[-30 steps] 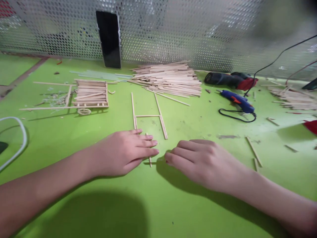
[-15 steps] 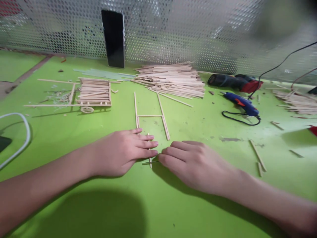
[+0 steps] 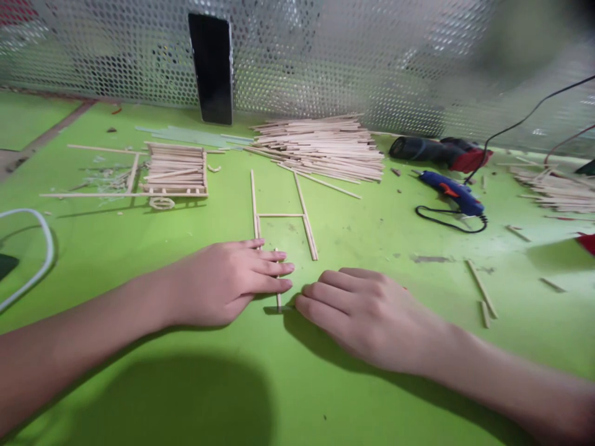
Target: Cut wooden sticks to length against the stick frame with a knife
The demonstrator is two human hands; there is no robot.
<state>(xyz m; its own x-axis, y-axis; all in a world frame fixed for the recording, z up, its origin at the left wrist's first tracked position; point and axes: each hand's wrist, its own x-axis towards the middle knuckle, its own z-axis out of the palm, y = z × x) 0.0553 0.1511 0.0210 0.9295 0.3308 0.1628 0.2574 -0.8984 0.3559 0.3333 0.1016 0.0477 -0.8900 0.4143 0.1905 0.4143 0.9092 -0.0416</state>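
Note:
My left hand (image 3: pixel 237 275) lies flat with its fingers stretched out, pressing a short wooden stick (image 3: pixel 278 300) against the table; the stick's near end sticks out below the fingers. My right hand (image 3: pixel 357 310) is closed in a pinch on a thin dark metal blade (image 3: pixel 272 310). The blade lies crosswise at the near end of that stick, and its gripped end is hidden by the fingers. Just beyond both hands rests an H-shaped frame of wooden sticks (image 3: pixel 281 215), its left leg partly under my left fingertips.
A small stick-built cart (image 3: pixel 175 170) stands at the left. Behind are a pile of sticks (image 3: pixel 320 148), pale glue sticks (image 3: pixel 186 136) and an upright phone (image 3: pixel 211 68) against perforated metal (image 3: pixel 297 62). A blue glue gun (image 3: pixel 450 191) and cut stick pieces (image 3: pixel 481 288) lie right.
My right hand has turned the blade so that its flat side shows more, and shifted it slightly towards me at the stick's near end. My left hand stays on the stick.

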